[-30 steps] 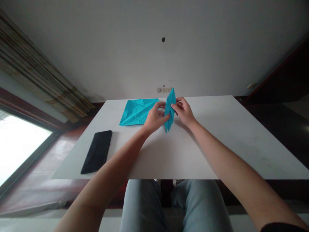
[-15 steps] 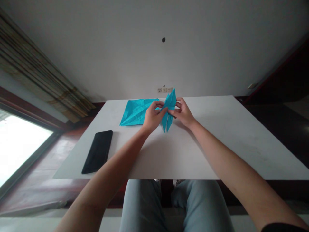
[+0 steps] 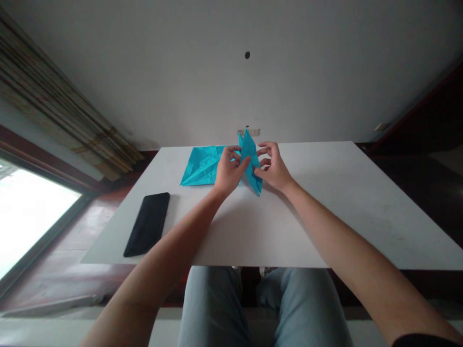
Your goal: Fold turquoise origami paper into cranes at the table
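Between my hands stands a folded blue origami paper (image 3: 249,152), pointed at its top and bottom and raised above the table. My left hand (image 3: 230,168) is closed on its left side, the thumb pressed against the front face. On the other side, my right hand (image 3: 274,166) has its thumb on the paper's lower right edge, with the fingers curled behind it. A creased blue sheet (image 3: 202,166) lies flat on the table just left of my left hand, which hides part of its right side.
A black phone (image 3: 147,224) lies on the white table (image 3: 347,212) at the left, beside my left forearm. Behind the table rises a grey wall with sockets (image 3: 255,132). A curtain (image 3: 54,91) and a bright window are at the left.
The folded paper has turned in my hands: its two split lower points now lie together, and a broad face shows. My right fingers have loosened slightly from it.
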{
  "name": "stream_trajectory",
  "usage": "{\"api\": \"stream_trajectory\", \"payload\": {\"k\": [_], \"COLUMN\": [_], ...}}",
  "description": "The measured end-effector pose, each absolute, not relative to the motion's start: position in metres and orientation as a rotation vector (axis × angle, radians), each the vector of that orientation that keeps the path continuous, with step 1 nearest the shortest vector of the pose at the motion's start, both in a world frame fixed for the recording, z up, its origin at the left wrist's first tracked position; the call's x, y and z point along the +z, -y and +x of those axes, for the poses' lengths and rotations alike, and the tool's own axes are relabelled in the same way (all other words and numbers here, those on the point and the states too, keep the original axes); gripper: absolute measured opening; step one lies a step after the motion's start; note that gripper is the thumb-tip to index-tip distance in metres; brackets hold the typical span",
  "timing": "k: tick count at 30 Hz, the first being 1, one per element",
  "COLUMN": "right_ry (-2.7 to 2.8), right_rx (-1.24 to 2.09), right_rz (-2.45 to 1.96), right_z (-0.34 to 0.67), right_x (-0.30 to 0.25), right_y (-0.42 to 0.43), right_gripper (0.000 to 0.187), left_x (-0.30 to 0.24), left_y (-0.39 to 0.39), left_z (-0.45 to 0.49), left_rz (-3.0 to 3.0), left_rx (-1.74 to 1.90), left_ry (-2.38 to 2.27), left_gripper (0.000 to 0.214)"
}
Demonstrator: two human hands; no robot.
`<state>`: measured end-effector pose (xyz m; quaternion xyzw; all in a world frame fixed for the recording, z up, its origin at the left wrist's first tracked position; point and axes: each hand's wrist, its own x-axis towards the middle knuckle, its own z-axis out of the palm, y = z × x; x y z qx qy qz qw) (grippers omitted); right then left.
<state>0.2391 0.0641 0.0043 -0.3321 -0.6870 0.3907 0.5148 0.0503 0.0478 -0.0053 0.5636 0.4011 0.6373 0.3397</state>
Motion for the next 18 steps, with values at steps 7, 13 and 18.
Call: {"api": "stream_trajectory", "payload": {"k": [7,13,18], "right_ry": [1.589,1.471,1.606], "right_rx": [0.881,0.989,0.890], "right_rz": [-0.808,-0.790,-0.793], "right_z": [0.239,0.240,0.240], "right_x": [0.004,0.001,-0.003], "right_y": [-0.066,-0.075,-0.081], "right_gripper": [0.056,0.046,0.020], "left_x": [-0.006,-0.009,-0.004], "left_y": [-0.051,-0.052,-0.053], "left_z": [0.048,0.046,0.047], "left_rz": [1.490,1.384,1.297], "left_rx": [1.706,1.728,1.744], "left_ry": [-1.074,-1.017,-0.990], "left_gripper": [0.042,0.069,0.054]}}
